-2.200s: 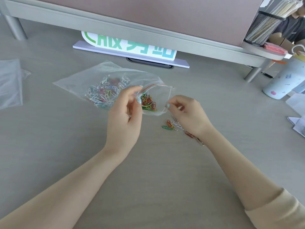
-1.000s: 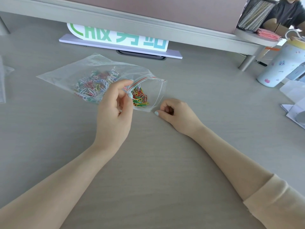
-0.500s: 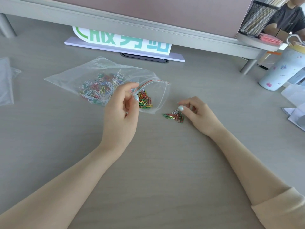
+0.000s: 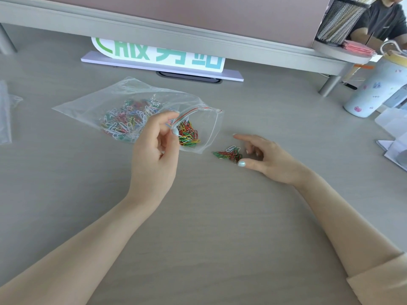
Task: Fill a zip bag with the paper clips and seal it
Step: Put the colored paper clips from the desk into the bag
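I see the zip bag [image 4: 141, 100] lying on the counter [image 4: 198, 216] a little toward eleven o'clock of the middle, its mouth open and turned toward three o'clock; a red strip runs along the upper lip; inside it a large heap of coloured paper clips [image 4: 127, 122] sits deep in the bag and a smaller heap lies just inside the mouth. My left hand [image 4: 156, 148] pinches the upper lip of the mouth between thumb and forefinger and lifts it off the counter. At three o'clock of the mouth, just beside it but apart, a small loose pile of clips [image 4: 229, 153] rests on the counter; my right hand [image 4: 266, 157] lies against that pile with fingers spread and relaxed, thumb tip touching the clips, gripping nothing. Farther out, at twelve o'clock, a white sign [image 4: 163, 56] with green characters stands under a raised shelf [image 4: 176, 29]; at two o'clock a pale bottle [image 4: 374, 91] stands; a mesh pen holder [image 4: 339, 20] sits on the shelf.
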A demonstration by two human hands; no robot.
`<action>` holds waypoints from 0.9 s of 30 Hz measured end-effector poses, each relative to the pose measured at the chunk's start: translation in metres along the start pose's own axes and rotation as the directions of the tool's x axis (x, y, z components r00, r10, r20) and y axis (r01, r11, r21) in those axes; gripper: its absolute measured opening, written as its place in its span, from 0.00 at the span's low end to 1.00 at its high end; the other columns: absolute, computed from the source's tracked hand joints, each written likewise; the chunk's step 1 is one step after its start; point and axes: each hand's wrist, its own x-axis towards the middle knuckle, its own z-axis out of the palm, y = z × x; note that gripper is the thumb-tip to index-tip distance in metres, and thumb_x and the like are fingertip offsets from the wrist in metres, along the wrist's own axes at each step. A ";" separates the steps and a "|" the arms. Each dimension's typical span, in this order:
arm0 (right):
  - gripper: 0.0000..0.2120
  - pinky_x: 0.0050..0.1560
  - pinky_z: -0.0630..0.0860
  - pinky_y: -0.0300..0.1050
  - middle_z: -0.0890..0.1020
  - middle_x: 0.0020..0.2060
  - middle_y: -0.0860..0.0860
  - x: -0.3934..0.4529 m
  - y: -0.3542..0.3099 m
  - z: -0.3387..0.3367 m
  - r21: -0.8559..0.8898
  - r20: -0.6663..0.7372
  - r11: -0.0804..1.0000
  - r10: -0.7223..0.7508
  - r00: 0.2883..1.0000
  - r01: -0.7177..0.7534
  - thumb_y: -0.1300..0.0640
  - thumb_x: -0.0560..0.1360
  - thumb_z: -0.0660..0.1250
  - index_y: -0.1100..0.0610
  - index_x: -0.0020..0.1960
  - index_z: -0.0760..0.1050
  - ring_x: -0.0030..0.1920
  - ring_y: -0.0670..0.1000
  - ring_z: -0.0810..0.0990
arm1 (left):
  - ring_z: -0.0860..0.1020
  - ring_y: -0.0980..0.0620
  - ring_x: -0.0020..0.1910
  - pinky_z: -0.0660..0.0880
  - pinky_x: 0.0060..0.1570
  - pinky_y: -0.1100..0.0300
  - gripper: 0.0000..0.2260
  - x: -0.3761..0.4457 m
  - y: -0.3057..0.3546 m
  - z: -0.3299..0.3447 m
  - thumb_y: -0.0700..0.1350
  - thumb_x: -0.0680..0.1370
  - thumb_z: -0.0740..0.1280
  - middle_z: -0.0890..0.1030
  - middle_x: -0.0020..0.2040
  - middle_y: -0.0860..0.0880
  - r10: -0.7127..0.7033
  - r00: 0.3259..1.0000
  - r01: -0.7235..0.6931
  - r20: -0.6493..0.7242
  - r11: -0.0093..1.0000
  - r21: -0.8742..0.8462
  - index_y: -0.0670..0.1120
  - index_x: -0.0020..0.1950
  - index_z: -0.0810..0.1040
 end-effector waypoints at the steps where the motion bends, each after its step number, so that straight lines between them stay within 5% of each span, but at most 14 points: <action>1: 0.26 0.57 0.61 0.37 0.68 0.40 0.40 0.001 0.004 -0.002 -0.017 0.000 1.000 0.018 1.000 -0.018 0.38 0.66 0.65 0.34 0.63 0.65 0.41 0.34 0.67 | 0.70 0.53 0.32 0.67 0.35 0.67 0.10 0.000 0.000 0.000 0.37 0.78 0.59 0.70 0.32 0.54 0.000 1.000 0.000 0.002 1.000 -0.002 0.48 0.56 0.72; 5: 0.23 0.60 0.51 0.31 0.68 0.44 0.38 0.004 0.006 -0.008 -0.048 0.086 0.997 0.056 0.995 -0.052 0.39 0.67 0.67 0.25 0.58 0.63 0.54 0.41 0.66 | 0.70 0.53 0.32 0.67 0.35 0.67 0.10 0.000 0.000 0.001 0.37 0.78 0.59 0.71 0.32 0.53 -0.002 1.000 0.002 0.008 1.000 -0.008 0.47 0.56 0.72; 10: 0.18 0.61 0.53 0.33 0.68 0.44 0.38 0.012 0.002 -0.006 -0.038 0.109 0.998 0.049 0.993 -0.045 0.45 0.71 0.68 0.24 0.53 0.69 0.57 0.50 0.65 | 0.70 0.52 0.32 0.68 0.35 0.67 0.09 0.000 0.002 0.001 0.37 0.78 0.59 0.72 0.33 0.50 -0.009 1.000 0.009 0.010 1.000 0.000 0.47 0.56 0.72; 13: 0.15 0.62 0.58 0.42 0.71 0.41 0.40 0.015 -0.001 0.000 0.061 0.042 0.998 0.018 0.999 -0.021 0.47 0.70 0.70 0.27 0.48 0.74 0.50 0.41 0.68 | 0.70 0.51 0.32 0.68 0.35 0.65 0.09 0.000 0.002 0.000 0.37 0.78 0.59 0.72 0.32 0.49 -0.014 1.000 0.014 0.012 1.000 -0.003 0.48 0.56 0.72; 16: 0.13 0.49 0.64 0.40 0.73 0.36 0.43 0.016 -0.003 0.004 0.166 -0.018 0.986 -0.012 1.000 0.015 0.52 0.68 0.73 0.34 0.45 0.78 0.38 0.40 0.70 | 0.70 0.50 0.32 0.68 0.35 0.66 0.09 0.000 0.001 0.001 0.37 0.79 0.60 0.72 0.32 0.47 -0.016 1.000 0.016 0.017 1.000 0.006 0.47 0.56 0.72; 23: 0.06 0.39 0.66 0.41 0.75 0.34 0.50 0.013 -0.006 0.005 0.223 -0.055 0.975 0.024 0.998 -0.011 0.56 0.69 0.73 0.46 0.42 0.81 0.36 0.48 0.69 | 0.69 0.54 0.31 0.67 0.35 0.70 0.10 0.000 0.001 0.001 0.36 0.78 0.59 0.71 0.31 0.49 -0.022 1.000 0.022 0.016 1.000 0.012 0.48 0.55 0.72; 27: 0.02 0.37 0.67 0.41 0.77 0.35 0.55 0.009 -0.012 0.003 0.094 -0.083 0.995 -0.010 0.997 0.018 0.57 0.71 0.71 0.51 0.42 0.82 0.35 0.49 0.71 | 0.70 0.54 0.31 0.67 0.35 0.70 0.09 0.000 0.001 0.000 0.35 0.79 0.60 0.72 0.32 0.48 -0.023 1.000 0.023 0.015 1.000 0.011 0.47 0.55 0.72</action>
